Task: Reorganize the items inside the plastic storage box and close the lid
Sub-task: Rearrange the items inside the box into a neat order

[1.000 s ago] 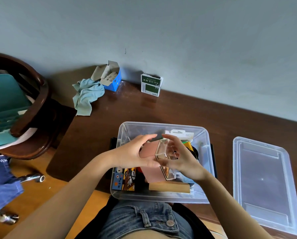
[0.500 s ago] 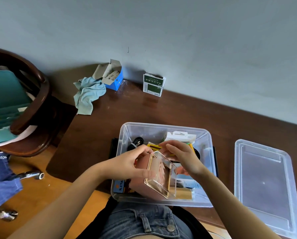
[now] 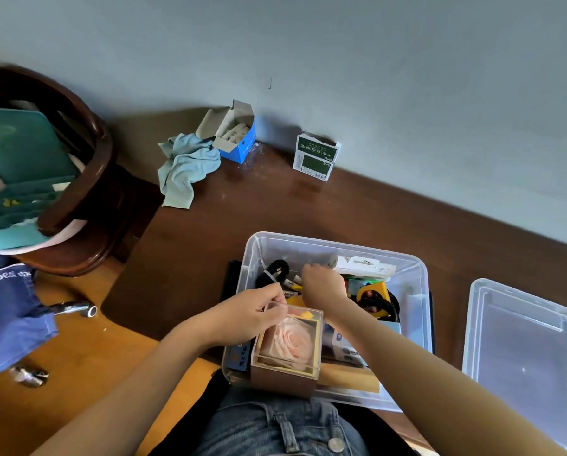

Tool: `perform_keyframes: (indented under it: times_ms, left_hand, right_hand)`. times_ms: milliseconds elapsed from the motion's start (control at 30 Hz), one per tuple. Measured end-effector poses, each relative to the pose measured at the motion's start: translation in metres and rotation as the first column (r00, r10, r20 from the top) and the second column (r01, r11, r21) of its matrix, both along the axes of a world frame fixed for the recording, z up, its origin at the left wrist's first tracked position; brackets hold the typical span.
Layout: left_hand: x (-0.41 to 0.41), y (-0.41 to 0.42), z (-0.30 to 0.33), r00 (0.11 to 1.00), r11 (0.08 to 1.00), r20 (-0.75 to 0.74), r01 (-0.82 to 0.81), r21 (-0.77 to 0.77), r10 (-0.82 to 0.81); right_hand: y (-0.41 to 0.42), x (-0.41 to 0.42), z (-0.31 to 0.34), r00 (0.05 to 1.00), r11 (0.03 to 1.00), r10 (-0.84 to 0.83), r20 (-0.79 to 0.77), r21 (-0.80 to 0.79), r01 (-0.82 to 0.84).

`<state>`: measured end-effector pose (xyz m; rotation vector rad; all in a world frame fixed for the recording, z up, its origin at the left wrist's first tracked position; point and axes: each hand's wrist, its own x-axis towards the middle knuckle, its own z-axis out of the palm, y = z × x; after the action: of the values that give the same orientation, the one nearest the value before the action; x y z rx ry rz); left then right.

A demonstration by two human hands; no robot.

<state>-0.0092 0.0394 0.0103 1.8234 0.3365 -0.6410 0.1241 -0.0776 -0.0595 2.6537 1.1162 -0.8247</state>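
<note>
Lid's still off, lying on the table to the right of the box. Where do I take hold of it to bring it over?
Grip the lid by its long left rim, the edge nearest the storage box, coming from the left with the right hand. It lies flat on the table, so probably only the raised rim gives fingers a hold.

At the bottom centre of the frame the person wears blue denim jeans (image 3: 275,429) with a metal waist button (image 3: 336,444) and belt loop, both forearms bare, no sleeves.
</note>
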Motion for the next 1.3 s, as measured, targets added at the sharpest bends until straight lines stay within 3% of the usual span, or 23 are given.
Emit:
perform_keyframes:
  times_ms: [133,400,600,733,900,967,1067,1167,1300]
  left_hand:
    - [0.001,-0.003,-0.004,1.0,1.0,0.006,0.003,0.03,-0.003]
    - [0.009,-0.008,-0.007,1.0,0.992,-0.005,0.001,0.124,0.0]
    - [0.016,-0.007,-0.004,0.994,0.962,0.016,0.104,0.253,-0.112]
    - [0.019,-0.007,-0.006,0.985,0.941,0.005,0.165,0.294,-0.174]
    - [0.026,-0.004,-0.003,0.981,0.936,0.008,0.183,0.302,-0.195]
    - [0.033,-0.003,0.002,0.978,0.941,0.005,0.201,0.272,-0.21]
    - [0.052,-0.005,0.009,0.962,0.932,0.004,0.263,0.251,-0.273]
    - [0.077,-0.017,0.011,0.932,0.895,-0.003,0.35,0.276,-0.363]
    - [0.114,-0.049,0.008,0.841,0.777,-0.012,0.505,0.375,-0.54]
  right_hand:
    - [0.004,0.005,-0.005,0.999,1.0,-0.019,0.044,-0.017,0.019]
    - [0.025,0.013,-0.01,0.978,0.972,0.2,0.059,-0.136,-0.191]
    - [0.026,0.005,-0.025,0.968,0.962,0.249,0.001,-0.119,-0.248]
    - [0.022,0.006,-0.025,0.968,0.969,0.247,-0.032,-0.011,-0.248]
    - [-0.009,0.007,0.003,0.958,0.913,0.281,-0.062,0.326,-0.247]
    - [-0.033,0.006,0.016,0.972,0.875,0.216,-0.087,0.458,-0.154]
    - [-0.071,0.008,0.036,0.99,0.799,-0.034,-0.139,0.591,0.111]
    - [-0.106,0.014,0.049,0.935,0.72,-0.275,-0.222,0.597,0.354]
    - [-0.139,0.018,0.056,0.867,0.657,-0.462,-0.188,0.583,0.477]
